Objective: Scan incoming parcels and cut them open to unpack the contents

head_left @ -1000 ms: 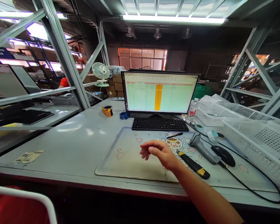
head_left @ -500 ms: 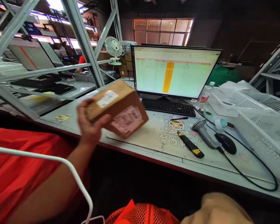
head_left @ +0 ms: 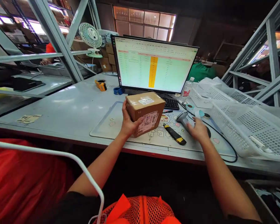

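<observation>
box now lowered onto mat | left hand point(head_left: 128, 124) clasps boxy cardboard box point(head_left: 145, 112) | right hand point(head_left: 197, 130) spread over scanner point(head_left: 183, 118)

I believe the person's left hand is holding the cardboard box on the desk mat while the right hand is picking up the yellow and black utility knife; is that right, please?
Not quite. In the head view the left hand does hold the cardboard box on the desk mat, but the right hand is on the grey barcode scanner; the utility knife lies untouched.

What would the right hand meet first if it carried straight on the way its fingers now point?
The right hand points forward and slightly left, and its fingers already reach the grey scanner, so that comes first. Beyond it lies the keyboard, though depth is hard to judge from one view.
</observation>
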The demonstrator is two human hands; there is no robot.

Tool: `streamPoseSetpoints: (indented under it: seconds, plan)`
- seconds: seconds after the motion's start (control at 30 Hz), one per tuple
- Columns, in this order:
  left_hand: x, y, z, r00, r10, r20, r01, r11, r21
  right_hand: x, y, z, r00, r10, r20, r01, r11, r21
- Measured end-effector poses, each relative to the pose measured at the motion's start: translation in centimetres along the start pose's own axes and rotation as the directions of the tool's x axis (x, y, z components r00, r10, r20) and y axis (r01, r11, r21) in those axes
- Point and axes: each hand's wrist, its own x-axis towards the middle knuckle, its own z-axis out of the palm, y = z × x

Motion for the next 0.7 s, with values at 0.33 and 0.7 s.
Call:
streamPoseSetpoints:
  seconds: [0.33,0.7]
  plan:
    - [-1.7,-1.6,-1.5,0.999,-0.040,-0.010,0.041,0.998,0.058,0.8,-4.2,1.7,0.973,0.102,0.207,-0.025,0.939,-0.343]
    - [-1.6,-1.5,-1.3,0.999,-0.049,0.001,0.049,0.996,0.074,-13.3,-5.8,-7.7,0.773,-0.542,0.329,0.545,0.834,0.094]
